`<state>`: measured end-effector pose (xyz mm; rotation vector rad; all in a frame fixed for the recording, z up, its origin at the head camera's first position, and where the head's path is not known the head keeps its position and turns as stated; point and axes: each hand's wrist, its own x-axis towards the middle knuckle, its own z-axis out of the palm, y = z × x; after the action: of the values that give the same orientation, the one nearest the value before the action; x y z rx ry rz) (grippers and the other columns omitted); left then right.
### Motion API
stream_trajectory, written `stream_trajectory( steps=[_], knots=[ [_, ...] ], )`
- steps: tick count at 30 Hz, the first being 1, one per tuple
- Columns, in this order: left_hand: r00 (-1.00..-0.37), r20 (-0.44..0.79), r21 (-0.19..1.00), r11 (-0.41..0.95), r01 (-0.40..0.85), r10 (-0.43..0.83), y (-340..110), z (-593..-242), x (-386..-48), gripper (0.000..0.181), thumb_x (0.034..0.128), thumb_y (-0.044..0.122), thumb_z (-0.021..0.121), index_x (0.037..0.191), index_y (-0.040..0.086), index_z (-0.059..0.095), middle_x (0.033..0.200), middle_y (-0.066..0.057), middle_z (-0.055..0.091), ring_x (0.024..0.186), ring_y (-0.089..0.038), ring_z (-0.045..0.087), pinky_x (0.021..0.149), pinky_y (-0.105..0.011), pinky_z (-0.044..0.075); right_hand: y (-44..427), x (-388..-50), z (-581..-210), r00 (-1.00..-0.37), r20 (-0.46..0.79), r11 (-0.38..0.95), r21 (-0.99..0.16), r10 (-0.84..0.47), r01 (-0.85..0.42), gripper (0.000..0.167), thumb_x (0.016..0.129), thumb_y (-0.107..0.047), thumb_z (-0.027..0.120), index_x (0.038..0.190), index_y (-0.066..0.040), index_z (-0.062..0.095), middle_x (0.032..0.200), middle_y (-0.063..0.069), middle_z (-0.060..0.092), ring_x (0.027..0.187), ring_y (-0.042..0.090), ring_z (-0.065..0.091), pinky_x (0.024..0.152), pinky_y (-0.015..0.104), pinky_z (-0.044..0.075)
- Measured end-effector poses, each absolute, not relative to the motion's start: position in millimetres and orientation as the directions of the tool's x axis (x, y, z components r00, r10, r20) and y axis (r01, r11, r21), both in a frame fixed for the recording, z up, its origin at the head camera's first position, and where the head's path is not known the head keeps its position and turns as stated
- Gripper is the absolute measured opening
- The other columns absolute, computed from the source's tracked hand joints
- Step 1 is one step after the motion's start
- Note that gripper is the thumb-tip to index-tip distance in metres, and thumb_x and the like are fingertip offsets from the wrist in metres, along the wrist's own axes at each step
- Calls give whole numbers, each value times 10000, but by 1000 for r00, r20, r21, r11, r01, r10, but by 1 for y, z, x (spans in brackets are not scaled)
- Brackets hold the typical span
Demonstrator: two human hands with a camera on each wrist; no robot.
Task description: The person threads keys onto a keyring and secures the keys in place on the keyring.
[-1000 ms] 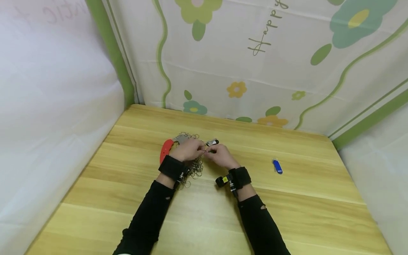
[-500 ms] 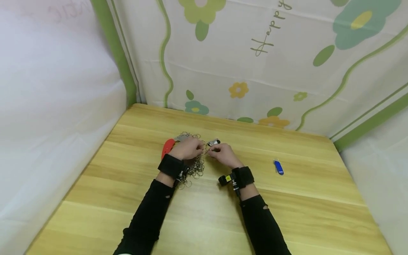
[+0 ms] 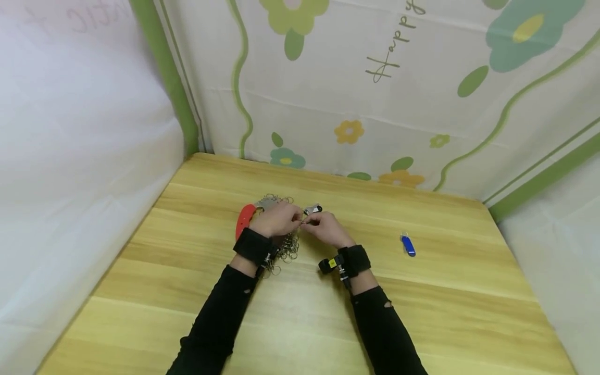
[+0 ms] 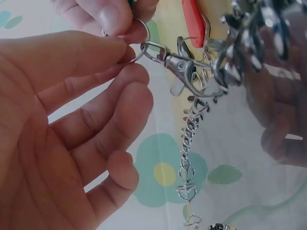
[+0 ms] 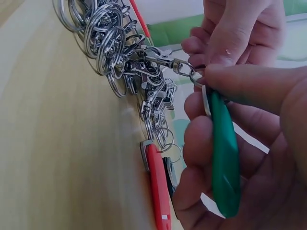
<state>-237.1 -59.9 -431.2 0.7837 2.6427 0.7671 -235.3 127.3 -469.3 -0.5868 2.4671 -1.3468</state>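
My left hand [image 3: 276, 219] pinches a split key ring [image 4: 148, 32] between thumb and forefinger. This ring is linked to the swivel end of a silver snap hook [image 4: 180, 67]. Facing it, my right hand [image 3: 328, 230] holds a slim green plastic-cased piece [image 5: 224, 158] with a metal edge at its top; its exact kind is unclear. The green piece's top meets the ring where the fingertips come together, and fingers hide the joint. Many silver hooks and rings [image 5: 103, 43] hang in a cluster around a shiny metal plate [image 4: 249, 158] with a red handle [image 3: 244, 221].
A blue piece [image 3: 408, 245] with a small ring lies on the wooden table [image 3: 445, 302] to the right. Behind the hands lies a black-and-silver piece [image 3: 313, 209]. A red piece [image 5: 157, 187] is beside the cluster. White fabric [image 3: 84, 156] closes the left side.
Half a second ago the fingertips stood slightly apart; the right hand has moved left, and both hands now meet at the ring again. The blue piece stays put.
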Motion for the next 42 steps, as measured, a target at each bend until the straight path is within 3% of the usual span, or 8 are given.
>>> stream_trajectory(
  steps=[8, 15, 25, 34, 42],
  knots=[
    [-811, -88, 546, 709, 446, 578, -64, -434, -239, 221, 939, 89, 536, 718, 93, 533, 611, 0, 402, 516, -128, 354, 562, -258, 321, 127, -235, -471, -896, -6, 483, -844, -444, -234, 135, 912, -173, 647, 882, -76, 735, 797, 16, 617, 666, 158, 497, 605, 274, 400],
    [-815, -63, 551, 701, 452, 575, -67, -433, -237, 139, 955, 118, 536, 881, 129, 652, 716, 20, 559, 578, -128, 486, 596, -274, 395, 128, -234, -472, -885, -42, 494, -842, -463, -218, 161, 915, -202, 644, 902, -71, 737, 785, 42, 625, 619, 148, 456, 572, 267, 357],
    [-807, -55, 515, 709, 482, 588, -63, -432, -236, 219, 939, 106, 553, 724, 135, 578, 615, 27, 438, 530, -112, 394, 560, -252, 334, 128, -233, -470, -885, -18, 464, -857, -465, -227, 112, 900, -193, 663, 932, -124, 745, 931, 2, 658, 787, 170, 583, 658, 300, 462],
    [-815, -90, 550, 711, 438, 572, -65, -433, -236, 163, 946, 114, 542, 817, 92, 639, 630, 12, 467, 520, -118, 400, 553, -257, 341, 126, -234, -474, -874, -3, 480, -836, -487, -264, 152, 911, -183, 648, 907, -59, 735, 890, 41, 657, 699, 168, 538, 609, 285, 430],
    [-809, -68, 534, 706, 464, 584, -68, -435, -238, 210, 942, 81, 532, 737, 117, 566, 643, 12, 443, 531, -122, 366, 591, -266, 329, 127, -235, -474, -891, -16, 485, -843, -454, -232, 122, 907, -176, 653, 919, -90, 739, 903, 12, 652, 755, 164, 573, 648, 298, 459]
  ],
)
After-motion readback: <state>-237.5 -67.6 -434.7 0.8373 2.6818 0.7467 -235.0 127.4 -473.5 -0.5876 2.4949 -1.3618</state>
